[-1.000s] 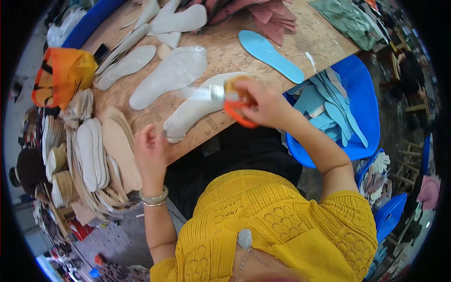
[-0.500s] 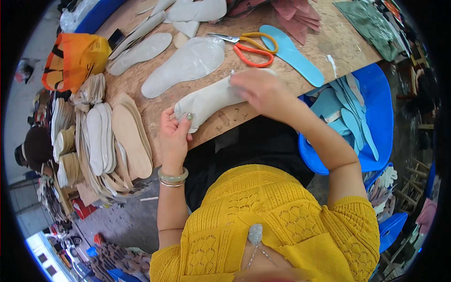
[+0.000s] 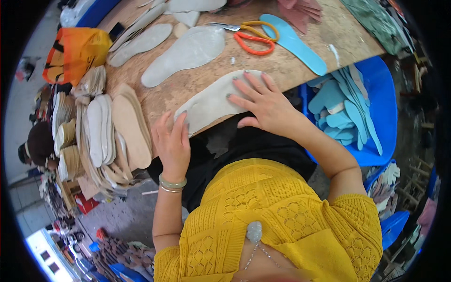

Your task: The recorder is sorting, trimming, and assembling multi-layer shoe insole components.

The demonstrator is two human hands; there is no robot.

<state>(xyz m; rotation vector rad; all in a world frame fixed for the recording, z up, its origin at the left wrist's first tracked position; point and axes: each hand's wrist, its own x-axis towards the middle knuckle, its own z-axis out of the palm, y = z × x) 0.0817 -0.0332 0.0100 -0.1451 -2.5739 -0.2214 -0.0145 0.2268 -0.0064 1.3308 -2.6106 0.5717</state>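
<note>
A pale grey-white insole (image 3: 206,105) lies along the near edge of the wooden table, its lower rim close to that edge. My right hand (image 3: 263,101) rests flat over the insole's right end, fingers spread. At its left end, the fingertips of my left hand (image 3: 171,141) touch the insole, with thumb and fingers apart. Beyond it on the board is a larger whitish insole-shaped piece (image 3: 185,56). Scissors (image 3: 256,37) with one orange-yellow and one red-orange handle lie further right, their blades pointing left. A light blue insole (image 3: 296,44) sits beside the handles.
Stacks of beige and white insoles (image 3: 129,124) stand at the table's left, near an orange bag (image 3: 77,56). To the right, a blue bin (image 3: 383,113) holds several light blue insoles. Reddish sheets (image 3: 300,11) and a green cloth (image 3: 376,23) lie at the far side.
My right hand has gone from a blurred, bunched pose to lying flat and spread on the insole. My left hand has loosened its pinch on the left end. The insole now lies flatter.
</note>
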